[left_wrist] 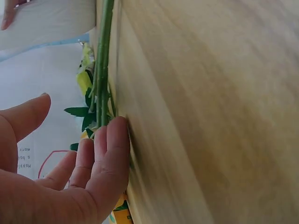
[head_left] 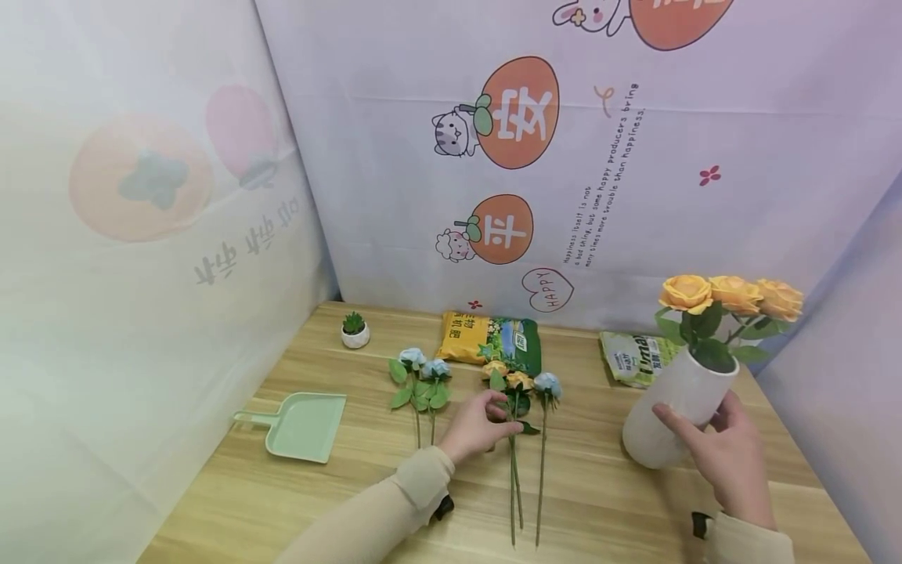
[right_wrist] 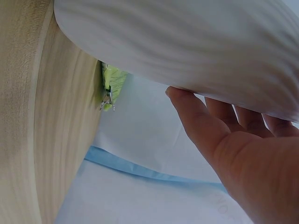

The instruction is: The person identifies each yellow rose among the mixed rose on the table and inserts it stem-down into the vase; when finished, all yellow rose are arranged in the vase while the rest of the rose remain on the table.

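A white vase (head_left: 678,390) leans on the wooden table (head_left: 599,509), its mouth tipped away from the left hand (head_left: 474,429), and three yellow roses (head_left: 734,295) with green leaves stand in it, their stems running down out of sight inside. The right hand (head_left: 734,466) grips the vase with the thumb across its near side and the fingers spread round the other. To the left of the vase, the left hand reaches over the table with its fingers loosely bent and its thumb well apart from them, pinching nothing; its fingertips are close beside the stems of two loose yellow roses (head_left: 520,381). Between those roses and the vase lies one blue rose (head_left: 547,385), and farther left of the vase, beyond the left hand, lie two more blue roses (head_left: 436,368). Just behind the vase is a light green bag (head_left: 620,356); behind and left of the vase lies a yellow-and-green packet (head_left: 465,333); the contents of both are hidden. Farther left of the vase, a small white pot (head_left: 355,339) holds a green succulent (head_left: 354,322), and farthest left of it lies a pale green dustpan (head_left: 306,427).
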### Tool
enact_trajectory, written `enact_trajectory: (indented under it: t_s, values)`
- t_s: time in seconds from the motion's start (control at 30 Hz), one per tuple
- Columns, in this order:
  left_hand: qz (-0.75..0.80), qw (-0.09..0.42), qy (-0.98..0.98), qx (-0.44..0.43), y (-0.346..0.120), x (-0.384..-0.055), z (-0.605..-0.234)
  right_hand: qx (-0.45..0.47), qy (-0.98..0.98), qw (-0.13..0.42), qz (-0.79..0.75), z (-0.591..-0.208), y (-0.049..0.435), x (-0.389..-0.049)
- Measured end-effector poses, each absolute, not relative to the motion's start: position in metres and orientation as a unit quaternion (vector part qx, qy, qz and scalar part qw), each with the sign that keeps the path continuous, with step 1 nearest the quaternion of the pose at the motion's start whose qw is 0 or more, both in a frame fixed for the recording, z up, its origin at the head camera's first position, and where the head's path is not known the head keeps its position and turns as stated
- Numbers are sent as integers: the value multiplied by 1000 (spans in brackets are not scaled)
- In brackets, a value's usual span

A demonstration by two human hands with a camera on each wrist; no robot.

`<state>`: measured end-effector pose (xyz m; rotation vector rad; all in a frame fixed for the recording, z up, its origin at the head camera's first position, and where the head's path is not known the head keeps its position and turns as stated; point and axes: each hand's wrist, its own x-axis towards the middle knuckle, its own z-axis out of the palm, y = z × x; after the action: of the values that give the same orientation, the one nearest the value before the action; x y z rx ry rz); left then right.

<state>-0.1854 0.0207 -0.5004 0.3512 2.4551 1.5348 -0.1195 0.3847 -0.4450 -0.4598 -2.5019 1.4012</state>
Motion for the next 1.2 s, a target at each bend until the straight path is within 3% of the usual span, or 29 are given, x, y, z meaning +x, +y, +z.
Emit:
enact_trajectory:
  t_s: [0.23, 0.87, 1.2]
  values:
    - [515, 130, 841, 107, 27, -188, -507, -156, -850, 118, 489, -444, 383, -119]
    - [402, 85, 904, 116, 36, -197, -515, -156, -855, 125, 480, -445, 383, -119]
    - [492, 139, 854, 91, 28, -196, -515, -163, -850, 121, 487, -443, 382, -119]
